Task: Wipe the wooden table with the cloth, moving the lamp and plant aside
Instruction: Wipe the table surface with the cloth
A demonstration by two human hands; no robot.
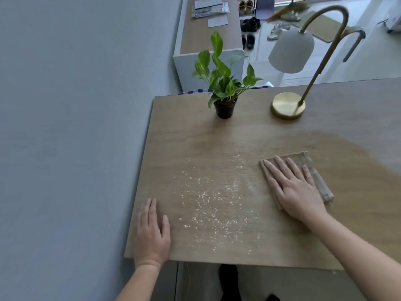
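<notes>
Two hands are down on the table (217, 135), both flat. Findings follow.

Grip: my right hand (297, 190) lies palm-down on the cloth (303, 158), fingers straight and spread, pressing rather than clutching. Nothing is curled round the fabric. My left hand (152, 233) rests at the near left corner, fingers straight and together, holding nothing. I judge it a brace.

Cloth: folded to a narrow pad on the right half of the table, mostly covered by my palm. Its long axis runs from near right to far left, roughly in line with my fingers, and its far end points toward the plant (223, 83). The right hand is plainly the nearer one.

Governing relation: the crumbs (217, 205) lie to the left of the cloth, spread between my two hands, the nearest of them just beside its left edge. A leftward sweep would meet them with the pad's long side — the better face for gathering.

Obstacles: plant and lamp (287, 105) stand at the far edge, well apart from both hands and from the crumbs, not yet set aside. The plant is beyond the crumbs and the lamp is beyond the cloth, its shade (290, 51) hanging left of its base.

Risk: a sweep carried too far left would push crumbs against my left hand or off the near edge.
</notes>
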